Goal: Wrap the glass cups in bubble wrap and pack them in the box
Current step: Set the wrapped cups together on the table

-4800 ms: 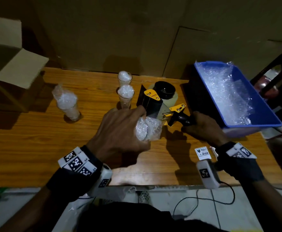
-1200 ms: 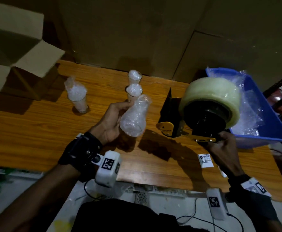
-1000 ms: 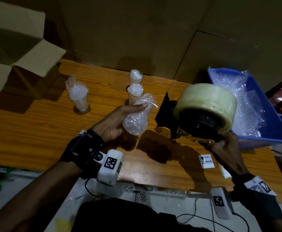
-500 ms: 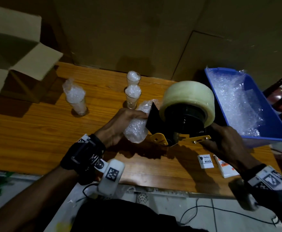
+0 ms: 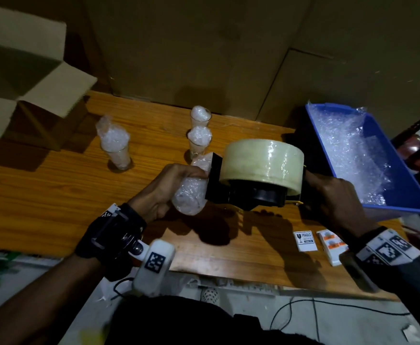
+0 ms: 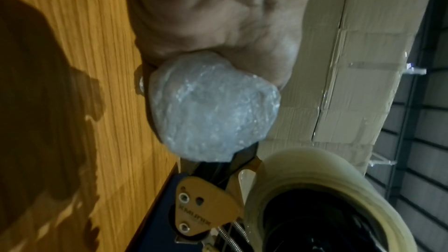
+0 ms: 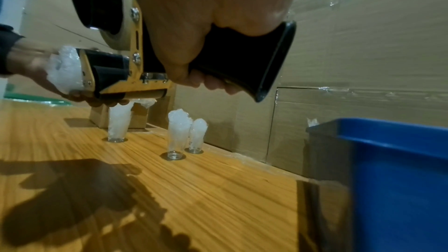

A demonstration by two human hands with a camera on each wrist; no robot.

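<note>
My left hand (image 5: 165, 189) grips a glass cup wrapped in bubble wrap (image 5: 191, 192) above the wooden table (image 5: 42, 190); the wrapped cup (image 6: 213, 108) fills the left wrist view. My right hand (image 5: 333, 195) holds a tape dispenser (image 5: 258, 175) by its black handle (image 7: 244, 60), with a big roll of clear tape on it. The dispenser's front end touches the wrapped cup (image 7: 65, 70). Three glass cups stuffed with bubble wrap stand behind: one at the left (image 5: 115, 148) and two in the middle (image 5: 199, 143), (image 5: 200, 115). An open cardboard box (image 5: 22, 78) sits at the far left.
A blue bin (image 5: 408, 190) holding bubble wrap sheets (image 5: 353, 150) stands at the right end of the table. A fragile sticker (image 5: 304, 241) and a small label pack (image 5: 331, 245) lie near the front edge. Taped cardboard boxes (image 5: 191, 46) form a wall behind.
My right hand has brought the tape dispenser leftward and down until its front end meets the wrapped cup. My left hand has kept hold of the cup and tilted it toward the dispenser.
</note>
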